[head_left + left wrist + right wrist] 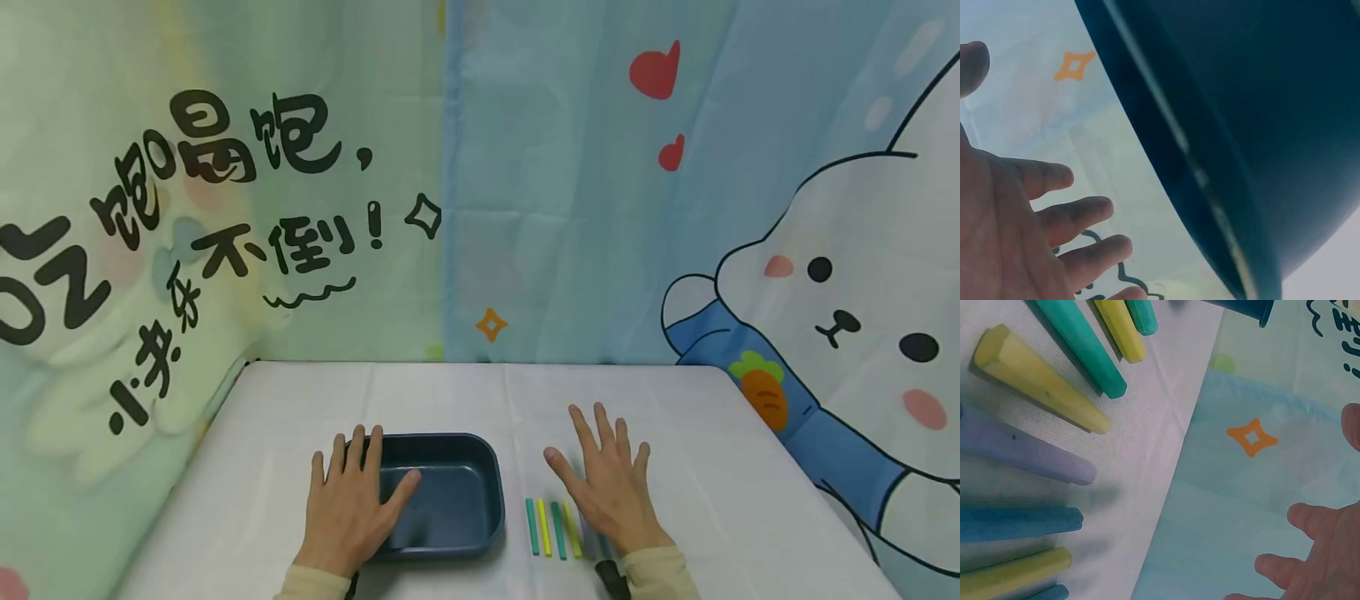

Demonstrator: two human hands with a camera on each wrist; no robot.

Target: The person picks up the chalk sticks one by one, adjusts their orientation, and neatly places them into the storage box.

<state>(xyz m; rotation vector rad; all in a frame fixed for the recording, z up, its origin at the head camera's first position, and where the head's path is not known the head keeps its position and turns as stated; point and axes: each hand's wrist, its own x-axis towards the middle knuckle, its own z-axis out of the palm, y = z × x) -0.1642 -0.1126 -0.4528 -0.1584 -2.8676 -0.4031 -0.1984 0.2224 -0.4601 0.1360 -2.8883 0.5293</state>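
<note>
While the left hand [348, 508] lies flat, fingers straight, over the dark blue plastic tray [457, 492] on the white counter [750, 500], the right hand [611, 487] spreads open above the coloured chalk sticks [553, 529], gripping nothing.

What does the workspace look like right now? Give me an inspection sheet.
Surface: white table.
Job's things: dark blue tray; row of coloured sticks right of it, apart.
Clutter: nothing seen.
Grippers: left hand flat, fingers spread, over the tray's left rim; right hand flat, fingers spread, over the right end of the sticks.
Cables: nothing seen.
Surroundings: cartoon curtain behind the table.
</note>
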